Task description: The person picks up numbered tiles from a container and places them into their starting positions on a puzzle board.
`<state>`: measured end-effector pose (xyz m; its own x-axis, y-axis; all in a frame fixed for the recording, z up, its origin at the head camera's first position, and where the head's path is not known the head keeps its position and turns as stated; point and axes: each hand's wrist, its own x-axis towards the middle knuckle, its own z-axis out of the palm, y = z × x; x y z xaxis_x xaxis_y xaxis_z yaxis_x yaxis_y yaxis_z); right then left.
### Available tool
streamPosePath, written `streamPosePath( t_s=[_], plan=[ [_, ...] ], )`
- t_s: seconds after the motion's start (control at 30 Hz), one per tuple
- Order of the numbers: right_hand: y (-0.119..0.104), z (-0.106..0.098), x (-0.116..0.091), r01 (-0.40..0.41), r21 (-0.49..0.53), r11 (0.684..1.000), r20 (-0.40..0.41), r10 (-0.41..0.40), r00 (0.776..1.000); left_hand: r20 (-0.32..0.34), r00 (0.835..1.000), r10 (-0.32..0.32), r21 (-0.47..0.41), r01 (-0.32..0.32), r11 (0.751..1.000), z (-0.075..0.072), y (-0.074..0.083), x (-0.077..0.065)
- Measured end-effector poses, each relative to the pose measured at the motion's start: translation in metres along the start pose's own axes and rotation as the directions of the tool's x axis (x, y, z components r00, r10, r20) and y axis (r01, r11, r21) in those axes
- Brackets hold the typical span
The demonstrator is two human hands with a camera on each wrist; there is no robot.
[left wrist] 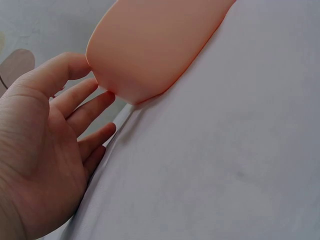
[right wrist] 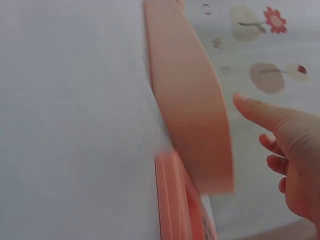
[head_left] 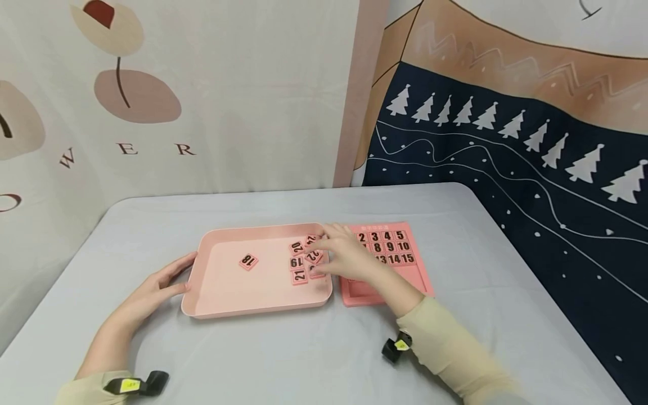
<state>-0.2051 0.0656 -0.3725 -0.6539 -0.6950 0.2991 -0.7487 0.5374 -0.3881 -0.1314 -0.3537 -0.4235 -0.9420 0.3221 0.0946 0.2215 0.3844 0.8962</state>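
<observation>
A shallow pink tray point(head_left: 228, 292) lies on the table, and my left hand point(head_left: 144, 298) touches its left end with thumb and fingers spread. The left wrist view shows those fingertips against the tray's outer wall point(left wrist: 145, 50). Over the tray's right end, my right hand point(head_left: 349, 253) reaches down with parted, slightly bent fingers, partly covering a group of number tiles. Among them are the 21 tile point(head_left: 299, 276) and the 19 tile point(head_left: 296, 262). An 18 tile point(head_left: 248, 261) lies apart, left of the group. No tile shows in the right hand point(right wrist: 300, 155).
Right of the tray lies a pink number board point(head_left: 420, 273), partly under my right forearm. Its upper rows hold number tiles; a recessed part shows below them. Printed curtains point(head_left: 253, 112) hang behind the table point(head_left: 314, 360). Each sleeve carries a black wrist device.
</observation>
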Motion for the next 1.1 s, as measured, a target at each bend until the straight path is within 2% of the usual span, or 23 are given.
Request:
streamPosePath(
  t_s=[0.27, 0.53, 0.73, 0.9, 1.1],
  plan=[
    [-0.018, 0.029, 0.057, 0.045, -0.025, 0.999, 0.144, -0.041, 0.989, 0.003, 1.000, -0.003, -0.003, 0.003, 1.000, 0.000, 0.000, 0.000],
    [-0.019, 0.046, 0.096, 0.047, -0.062, 0.997, 0.310, -0.025, 0.950, -0.001, 1.000, 0.002, 0.009, -0.002, 1.000, 0.000, 0.000, 0.001],
    [-0.021, 0.060, 0.111, 0.034, -0.076, 0.996, 0.378, -0.003, 0.926, -0.002, 1.000, 0.011, 0.007, -0.011, 1.000, 0.000, 0.001, -0.001],
    [-0.026, 0.071, 0.116, -0.004, -0.096, 0.995, 0.384, 0.040, 0.922, -0.001, 1.000, 0.013, 0.000, -0.013, 1.000, -0.001, 0.000, 0.000],
    [-0.030, 0.078, 0.118, -0.005, -0.132, 0.991, 0.369, 0.054, 0.928, 0.004, 1.000, 0.009, 0.000, -0.009, 1.000, 0.000, 0.000, 0.000]
  ],
)
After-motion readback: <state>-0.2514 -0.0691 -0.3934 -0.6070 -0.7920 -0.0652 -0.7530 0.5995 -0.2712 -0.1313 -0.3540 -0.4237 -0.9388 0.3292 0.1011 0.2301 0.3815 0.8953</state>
